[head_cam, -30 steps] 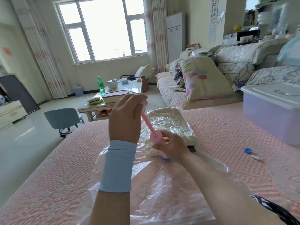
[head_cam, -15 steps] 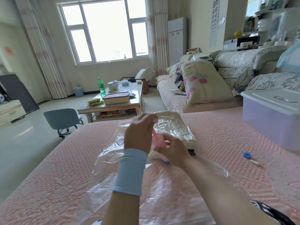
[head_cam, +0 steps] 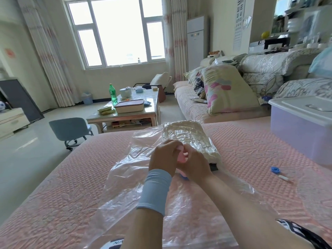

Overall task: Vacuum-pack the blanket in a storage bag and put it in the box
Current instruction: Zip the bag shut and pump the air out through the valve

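Head view.

Clear, crinkled plastic: the storage bag [head_cam: 158,209] lies flat on a pink quilted bedcover [head_cam: 68,186]. Its long axis runs straight away from the person. The near end is cut off by the bottom of the frame.

- The blanket [head_cam: 188,135] is cream and sits in the far end of the bag. It is a rectangular slab with the film drawn tight and wrinkled over it. Its long axis runs with the bag's, the near end skewed slightly right. The near half of the bag is slack film.
- The pink pump [head_cam: 181,157] stands on the bag just short of the blanket. It is mostly hidden and its length cannot be made out. Only a pink sliver shows between the hands, plus a bit of blue at its foot.
- The left hand [head_cam: 164,157], with a pale blue wristband [head_cam: 154,191], curls over the pump's top.
- The right hand [head_cam: 196,165] wraps round the pump lower down. Its fingertips are out of sight.
- A dark patch at the blanket's near right corner is too small to identify.
- The box [head_cam: 301,135] sits on the bed, well apart to the right. It has translucent lilac walls and a white lid, which is on. The frame edge cuts it off.
- A blue ring cap [head_cam: 275,169] and a small white clip [head_cam: 284,177] lie near each other on the cover, between bag and box.
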Available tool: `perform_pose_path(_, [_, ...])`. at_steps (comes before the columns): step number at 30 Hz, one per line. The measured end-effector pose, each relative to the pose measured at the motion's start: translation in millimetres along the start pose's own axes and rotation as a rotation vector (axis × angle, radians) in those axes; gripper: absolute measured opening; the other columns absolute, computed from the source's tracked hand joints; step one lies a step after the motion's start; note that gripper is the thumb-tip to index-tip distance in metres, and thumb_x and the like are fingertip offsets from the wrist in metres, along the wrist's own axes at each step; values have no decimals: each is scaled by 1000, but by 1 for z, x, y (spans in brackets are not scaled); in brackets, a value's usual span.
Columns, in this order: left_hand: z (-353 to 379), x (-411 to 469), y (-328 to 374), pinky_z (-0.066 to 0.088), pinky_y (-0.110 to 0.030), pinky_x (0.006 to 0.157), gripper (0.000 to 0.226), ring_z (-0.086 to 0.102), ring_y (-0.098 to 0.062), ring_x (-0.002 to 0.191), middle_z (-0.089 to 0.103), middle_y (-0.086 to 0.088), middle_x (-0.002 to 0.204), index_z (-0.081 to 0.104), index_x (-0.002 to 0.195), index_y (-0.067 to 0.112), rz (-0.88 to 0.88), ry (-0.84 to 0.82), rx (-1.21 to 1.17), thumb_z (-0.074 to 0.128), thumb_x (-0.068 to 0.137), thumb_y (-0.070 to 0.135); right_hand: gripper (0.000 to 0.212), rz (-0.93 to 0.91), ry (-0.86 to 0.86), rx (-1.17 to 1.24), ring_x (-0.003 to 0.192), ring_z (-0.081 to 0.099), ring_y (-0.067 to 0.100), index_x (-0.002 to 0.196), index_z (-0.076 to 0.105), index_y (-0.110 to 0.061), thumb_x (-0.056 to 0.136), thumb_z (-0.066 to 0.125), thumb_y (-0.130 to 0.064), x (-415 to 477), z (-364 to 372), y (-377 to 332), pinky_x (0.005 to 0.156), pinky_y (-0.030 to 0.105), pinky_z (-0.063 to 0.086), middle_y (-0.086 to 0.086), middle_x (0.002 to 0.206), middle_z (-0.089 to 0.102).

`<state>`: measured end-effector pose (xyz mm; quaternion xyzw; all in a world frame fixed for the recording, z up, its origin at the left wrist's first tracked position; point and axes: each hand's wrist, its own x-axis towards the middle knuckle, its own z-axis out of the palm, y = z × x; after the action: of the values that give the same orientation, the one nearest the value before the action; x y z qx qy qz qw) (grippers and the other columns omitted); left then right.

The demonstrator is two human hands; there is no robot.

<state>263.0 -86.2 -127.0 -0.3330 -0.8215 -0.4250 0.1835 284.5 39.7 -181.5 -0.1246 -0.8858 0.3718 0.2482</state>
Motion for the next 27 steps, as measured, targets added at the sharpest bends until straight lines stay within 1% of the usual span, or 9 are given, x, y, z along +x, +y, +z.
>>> perform_pose_path(4, [-24, 11, 19, 57, -32, 67, 14, 67, -18, 73, 71, 9, 93, 72, 87, 24, 210, 210, 81, 62, 91, 15, 48, -4, 3, 29, 89, 66, 8, 98, 54, -39, 65, 86, -53, 1, -6, 2, 76, 30, 52, -21, 91, 66])
perform_pose_path(9, [-47, 22, 34, 48, -19, 96, 17, 63, -13, 110, 72, 4, 109, 76, 99, 15, 352, 473, 46, 64, 90, 6, 47, -4, -42, 69, 89, 64, 8, 96, 52, -41, 66, 87, -48, 1, -8, 3, 81, 33, 52, -24, 94, 63])
perform_pose_path(11, [-35, 21, 24, 47, -21, 99, 21, 63, -16, 113, 71, 1, 113, 75, 103, 17, 286, 424, 41, 65, 89, 5, 49, -15, -66, 75, 93, 64, 8, 99, 51, -42, 65, 85, -53, 2, -7, 3, 83, 35, 53, -22, 99, 64])
perform_pose_path(13, [-15, 12, 10, 52, -33, 97, 24, 66, -18, 109, 71, 2, 115, 76, 102, 21, 178, 225, 31, 66, 88, 4, 55, -29, -86, 66, 94, 66, 9, 105, 51, -40, 63, 76, -66, 2, -8, 1, 83, 35, 54, -20, 101, 67])
perform_pose_path(15, [-2, 3, 1, 54, -36, 89, 24, 67, -14, 97, 71, 7, 112, 76, 95, 23, 55, 7, 19, 63, 87, 5, 58, -44, -97, 63, 94, 68, 9, 110, 52, -39, 64, 63, -74, 2, -9, 0, 83, 37, 55, -17, 100, 68])
perform_pose_path(18, [-2, 5, 0, 54, -35, 76, 18, 64, -18, 81, 69, 8, 98, 72, 89, 24, 36, -55, 82, 60, 88, 12, 52, -48, -81, 91, 92, 69, 6, 104, 54, -42, 64, 60, -75, 2, -10, 1, 82, 38, 56, -19, 96, 68])
perform_pose_path(21, [-19, 12, 13, 55, -34, 66, 14, 64, -21, 71, 69, 7, 89, 70, 88, 24, 140, 79, 145, 57, 92, 21, 44, -45, -87, 97, 93, 68, 4, 95, 53, -47, 65, 70, -72, 3, -12, 3, 83, 37, 56, -22, 98, 68])
perform_pose_path(25, [-58, 20, 36, 54, -24, 70, 18, 66, -13, 77, 72, 6, 94, 73, 95, 20, 318, 380, 136, 55, 95, 21, 41, -36, -108, 95, 95, 66, 4, 98, 54, -46, 69, 80, -60, 5, -13, 4, 87, 37, 54, -23, 103, 68])
perform_pose_path(27, [-69, 25, 44, 51, -20, 73, 17, 65, -10, 82, 72, 7, 97, 74, 96, 17, 318, 492, 79, 57, 95, 18, 45, -34, -118, 93, 95, 66, 5, 103, 57, -44, 69, 80, -61, 6, -13, 4, 86, 36, 54, -22, 105, 67])
